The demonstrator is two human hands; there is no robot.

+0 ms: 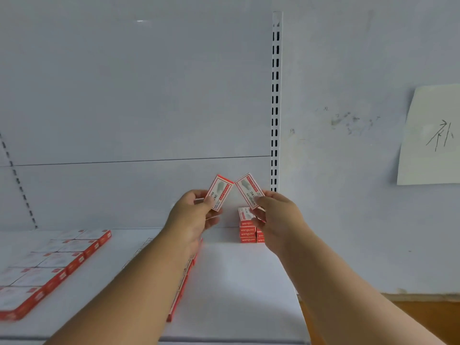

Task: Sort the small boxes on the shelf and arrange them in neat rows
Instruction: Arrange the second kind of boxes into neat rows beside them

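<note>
Head view first: I have both hands raised in front of the white back panel, each holding one small red-and-white box. My left hand (193, 210) has its fingers (208, 202) pinching the left box (219, 192), which leans to the right; my right hand (276, 210) grips the right box (249, 190), which leans the other way, so the two top corners nearly meet. Whether they touch I cannot tell. Just below them, against the back of the shelf (239, 275), stands a short stack of boxes (247, 230), with another stack beside it mostly hidden by my right wrist. A flat block of boxes (49, 265) lies in rows at the far left, and a line of boxes (185, 275) runs under my left forearm.

I judge this to be the placing step, with two boxes in hand. Next I need to square each box level and set it flush onto the stacks without knocking them.
</note>
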